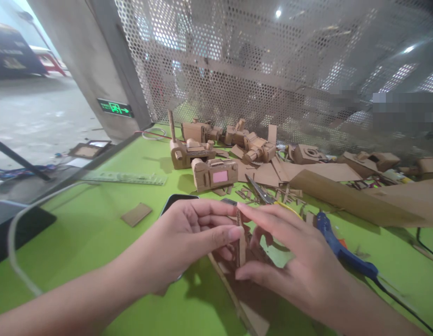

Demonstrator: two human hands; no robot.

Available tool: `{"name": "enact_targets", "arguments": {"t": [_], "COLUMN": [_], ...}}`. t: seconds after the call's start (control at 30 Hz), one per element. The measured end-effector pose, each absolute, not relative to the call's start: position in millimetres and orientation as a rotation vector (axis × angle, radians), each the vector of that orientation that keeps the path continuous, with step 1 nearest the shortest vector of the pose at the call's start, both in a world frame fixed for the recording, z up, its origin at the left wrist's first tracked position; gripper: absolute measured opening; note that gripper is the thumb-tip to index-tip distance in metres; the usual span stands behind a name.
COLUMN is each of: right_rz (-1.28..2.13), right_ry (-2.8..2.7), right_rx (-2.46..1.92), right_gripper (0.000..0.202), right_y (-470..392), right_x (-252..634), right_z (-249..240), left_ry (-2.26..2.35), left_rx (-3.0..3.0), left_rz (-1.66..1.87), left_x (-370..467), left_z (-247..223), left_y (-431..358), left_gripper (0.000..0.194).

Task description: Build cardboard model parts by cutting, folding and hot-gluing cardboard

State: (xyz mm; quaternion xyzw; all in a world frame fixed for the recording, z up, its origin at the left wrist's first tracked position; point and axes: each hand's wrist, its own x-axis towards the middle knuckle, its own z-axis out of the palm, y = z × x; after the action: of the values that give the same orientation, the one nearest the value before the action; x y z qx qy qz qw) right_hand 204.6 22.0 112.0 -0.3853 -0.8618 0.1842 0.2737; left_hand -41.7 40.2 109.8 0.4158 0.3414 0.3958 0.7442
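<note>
Both my hands meet at a small cardboard piece (pixel 241 245) standing on edge between them, above the green table (pixel 132 261). My left hand (pixel 191 233) pinches it from the left, thumb in front. On the other side my right hand (pixel 289 252) grips its top and bottom ends between finger and thumb. A larger cardboard sheet (pixel 249 298) lies underneath, partly covered by my hands. Just behind my left hand, a dark-edged phone-like object (pixel 179 198) shows in part.
Cardboard camera models (pixel 216 175) line the back, before a perforated metal screen (pixel 237 60). Scissors (pixel 260 190) and scraps lie behind my hands. A blue glue gun (pixel 345 254) with its cord is at right. A clear ruler (pixel 125 178) and cardboard rectangle (pixel 136 214) lie left.
</note>
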Motion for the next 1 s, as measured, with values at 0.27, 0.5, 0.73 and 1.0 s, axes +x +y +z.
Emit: {"name": "enact_targets", "arguments": {"t": [0.27, 0.5, 0.73, 1.0], "right_rz": [0.685, 0.827, 0.985, 0.922], "right_ry": [-2.208, -1.927, -1.666, -1.741], "right_rx": [-1.090, -1.104, -1.182, -1.127], "right_gripper": [0.055, 0.006, 0.013, 0.007], "right_y": [21.1, 28.8, 30.6, 33.8], "right_x": [203.0, 193.6, 200.8, 205.4], "right_z": [115.3, 121.6, 117.0, 111.3], "left_ry": [0.848, 0.915, 1.090, 1.186], "left_rx": [1.005, 1.190, 1.791, 1.930], "left_rz": [0.846, 0.875, 1.114, 1.130], "left_x": [-45.3, -40.9, -45.9, -43.7], "left_z": [106.1, 109.6, 94.3, 97.2], "left_y": [37.4, 28.2, 28.5, 32.6], "left_gripper": [0.046, 0.033, 0.018, 0.015]}}
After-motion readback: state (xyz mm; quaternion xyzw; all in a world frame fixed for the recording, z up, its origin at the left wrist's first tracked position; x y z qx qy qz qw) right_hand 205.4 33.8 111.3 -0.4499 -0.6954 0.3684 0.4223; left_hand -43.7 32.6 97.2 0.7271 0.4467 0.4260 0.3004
